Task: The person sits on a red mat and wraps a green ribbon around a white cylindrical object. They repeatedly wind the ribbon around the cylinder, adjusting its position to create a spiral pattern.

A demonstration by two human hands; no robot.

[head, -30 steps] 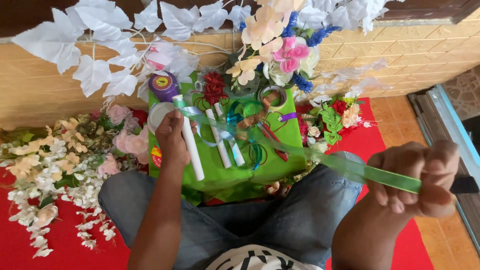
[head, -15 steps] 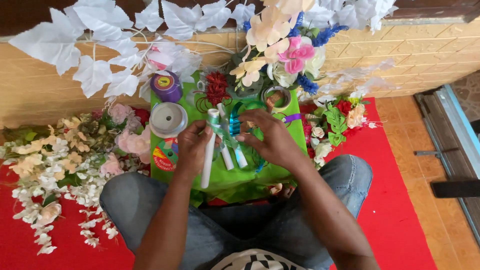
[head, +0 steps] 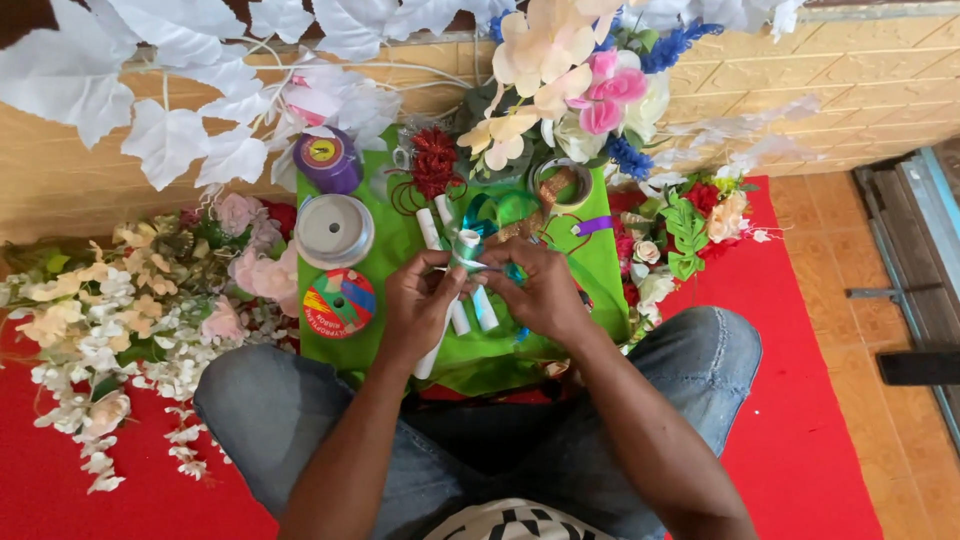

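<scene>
Ribbon (head: 470, 262), pale green, sits pinched above the green cloth (head: 600, 270), w/ white stick (head: 440, 335) beneath. I see left hand (head: 418, 300) and right hand (head: 540, 292) closed on it. Keep tension even, wraps tight, overlap approx. half.

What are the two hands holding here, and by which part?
Both the left hand and right hand pinch a white rolled stick wrapped in teal ribbon, near its upper end; the exact grip is partly hidden.

The person wears faded blue-grey jeans (head: 300, 420), creased at the knees, and a pale top (head: 520, 522) with a black zigzag pattern at its front. Both forearms are bare, with no sleeves, watch or rings showing on the left hand (head: 420, 300) or the right hand (head: 545, 295).
</scene>
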